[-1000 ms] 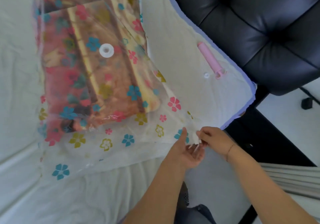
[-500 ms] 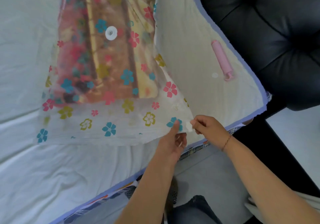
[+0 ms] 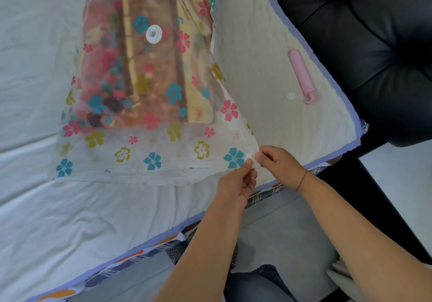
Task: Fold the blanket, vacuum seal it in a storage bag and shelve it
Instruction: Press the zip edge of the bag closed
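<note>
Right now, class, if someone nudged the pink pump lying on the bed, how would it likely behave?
The pink pump looks rigid and cylindrical, so it would probably roll. Its flared end may curve that roll, and the soft cream cover likely slows it.

Storage bag, clear with flower print, lies flat on white bed sheet. Folded blanket inside it, white valve on its top face. At bag's near right corner, left hand and right hand pinch small white clip. Right of bag: pink pump, white cap just beside it.
</note>
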